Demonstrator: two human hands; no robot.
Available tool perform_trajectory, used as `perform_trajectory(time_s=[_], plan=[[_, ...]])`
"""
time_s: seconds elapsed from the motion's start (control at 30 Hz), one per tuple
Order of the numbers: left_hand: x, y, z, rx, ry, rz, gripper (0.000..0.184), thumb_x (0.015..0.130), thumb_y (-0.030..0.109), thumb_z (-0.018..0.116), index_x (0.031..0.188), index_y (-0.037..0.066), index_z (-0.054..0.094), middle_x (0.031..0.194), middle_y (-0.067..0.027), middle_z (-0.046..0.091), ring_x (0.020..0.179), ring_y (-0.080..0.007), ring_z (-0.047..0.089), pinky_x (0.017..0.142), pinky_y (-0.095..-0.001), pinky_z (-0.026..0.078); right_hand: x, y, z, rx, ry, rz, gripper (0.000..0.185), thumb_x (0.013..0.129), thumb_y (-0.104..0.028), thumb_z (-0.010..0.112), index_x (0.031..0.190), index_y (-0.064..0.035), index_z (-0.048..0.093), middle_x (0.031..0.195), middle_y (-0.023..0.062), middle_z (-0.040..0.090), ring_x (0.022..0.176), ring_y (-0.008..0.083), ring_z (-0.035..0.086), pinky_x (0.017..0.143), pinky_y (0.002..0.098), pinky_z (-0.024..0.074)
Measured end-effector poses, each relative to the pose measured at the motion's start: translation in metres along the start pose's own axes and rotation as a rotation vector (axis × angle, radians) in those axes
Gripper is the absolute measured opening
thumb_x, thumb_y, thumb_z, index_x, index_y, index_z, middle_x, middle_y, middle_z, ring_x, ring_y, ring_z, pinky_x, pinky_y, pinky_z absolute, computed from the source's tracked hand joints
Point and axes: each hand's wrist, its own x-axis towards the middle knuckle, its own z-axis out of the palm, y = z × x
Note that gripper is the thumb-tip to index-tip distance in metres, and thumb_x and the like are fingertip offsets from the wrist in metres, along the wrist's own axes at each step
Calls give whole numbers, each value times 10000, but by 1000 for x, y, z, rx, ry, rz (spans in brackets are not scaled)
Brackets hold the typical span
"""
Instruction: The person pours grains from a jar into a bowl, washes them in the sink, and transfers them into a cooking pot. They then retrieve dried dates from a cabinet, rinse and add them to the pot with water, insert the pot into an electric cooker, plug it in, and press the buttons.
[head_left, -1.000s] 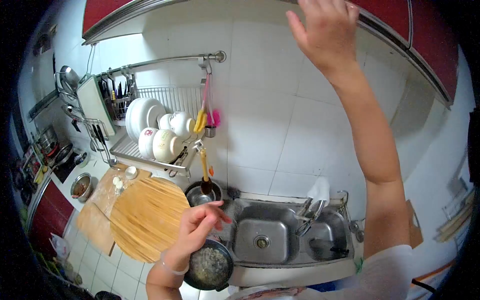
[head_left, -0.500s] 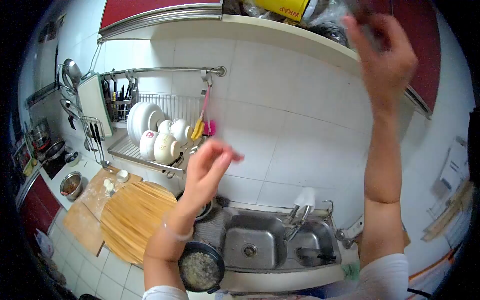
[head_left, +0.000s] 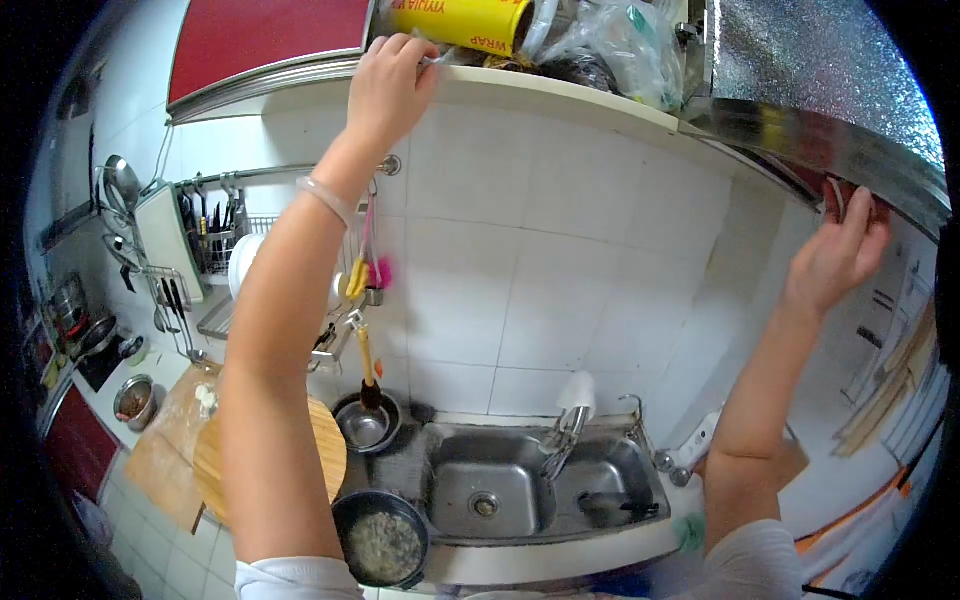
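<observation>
My left hand (head_left: 393,88) is raised to the wall cabinet, its fingers curled at the edge of the left red door (head_left: 270,45). A bit of clear plastic shows at the fingertips, but what they grip is hidden. Just right of it, a yellow roll box of wrap (head_left: 465,22) lies on the open shelf, with clear plastic bags (head_left: 635,55) beside it. My right hand (head_left: 840,250) is closed on the lower edge of the right cabinet door (head_left: 830,70), whose shiny silver face is turned towards me.
Below are a double sink (head_left: 490,465) with a faucet (head_left: 570,430), a dark pan (head_left: 385,540) with pale contents, and a small pot (head_left: 365,425). A round wooden board (head_left: 325,450) lies left. White plates (head_left: 243,265) stand in the dish rack (head_left: 215,318).
My left hand has risen from mid-air to the cabinet shelf. My right hand has moved lower and right, onto the door, which now shows its silver face. The view has shifted.
</observation>
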Motion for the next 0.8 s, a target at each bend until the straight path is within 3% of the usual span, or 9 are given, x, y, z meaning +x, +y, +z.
perform_trajectory(time_s=[0.13,0.27,0.33,0.37,0.4,0.5,0.63,0.73,0.8], plan=[[26,-21,23,-27,-115,91,182,806,159,523,914,84,649,896,-100,617,899,-280,560,778,-405,451,-54,-5,9,-14,-129,336,191,852,-104,580,1013,-3,565,963,78,610,855,147,572,797,276,451],[54,-41,27,38,-166,205,178,807,140,510,859,44,650,804,-148,630,761,-332,586,698,-415,475,-94,15,91,-135,-546,304,205,851,-137,559,1014,-14,584,914,66,622,836,137,578,757,258,462],[70,-56,38,26,-154,321,192,818,133,523,946,62,648,921,-152,619,919,-306,566,817,-389,443,-88,54,155,-150,-685,119,233,823,-153,584,1027,-42,586,875,98,630,837,156,596,769,263,466],[84,-39,14,90,-491,158,541,740,57,482,1278,105,465,1124,-250,557,1076,-285,547,898,-358,425,-85,76,185,-194,-748,80,259,808,-166,581,1043,-59,589,891,124,632,849,198,604,780,289,469],[87,-44,19,97,-492,160,541,740,57,482,1278,105,465,1124,-250,557,1076,-285,547,898,-358,425,-84,97,213,-239,-809,38,285,793,-178,578,1059,-75,591,906,150,635,861,240,613,791,316,473],[102,-36,8,-244,-581,-218,362,755,90,474,1096,65,591,1000,-229,607,903,-361,590,766,-395,469,-91,162,276,-352,-778,-167,278,685,-162,618,909,-17,542,900,166,595,842,329,553,751,420,423],[117,-40,20,42,-658,119,229,730,160,555,900,56,668,931,-194,640,876,-342,609,730,-379,492,-88,220,324,-404,-986,-242,349,761,-188,533,1095,-112,597,997,171,621,923,328,587,814,396,463],[104,-32,23,492,-819,5,222,712,187,589,857,41,673,910,-174,649,865,-325,623,750,-382,500,-83,219,331,-511,-1176,-156,360,737,-177,531,1082,-106,604,999,160,624,947,323,580,821,398,460],[102,-41,33,488,-697,-42,205,704,186,598,834,47,677,886,-164,656,855,-312,633,763,-390,505,-79,213,325,-585,-1286,-195,340,724,-171,560,1048,-87,619,958,165,631,968,346,567,838,421,448]])
